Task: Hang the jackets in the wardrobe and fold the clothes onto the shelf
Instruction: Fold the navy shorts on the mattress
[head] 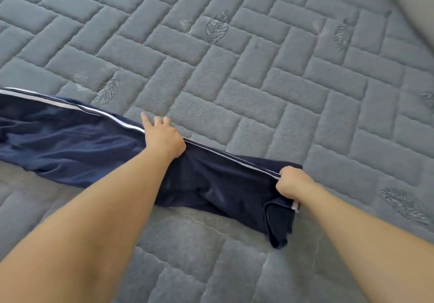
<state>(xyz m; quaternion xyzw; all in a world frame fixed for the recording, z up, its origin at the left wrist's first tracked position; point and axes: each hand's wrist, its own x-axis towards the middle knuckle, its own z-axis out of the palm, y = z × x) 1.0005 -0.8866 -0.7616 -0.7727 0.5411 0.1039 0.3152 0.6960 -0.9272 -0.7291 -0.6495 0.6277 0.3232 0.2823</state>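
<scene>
Two hands on navy trousers [77,143] | left hand [163,139] presses flat, forefinger out | right hand [292,183] grips waistband, 4 o'clock | advice: keep stripe taut, fold evenly on bed [234,72]

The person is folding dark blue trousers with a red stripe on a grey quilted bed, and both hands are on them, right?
Nearly. The stripe is white, not red. The head view shows it running along the far edge of the dark blue trousers. The rest holds: they lie on the grey quilted bed, the left hand rests on them and the right hand grips their end.
</scene>
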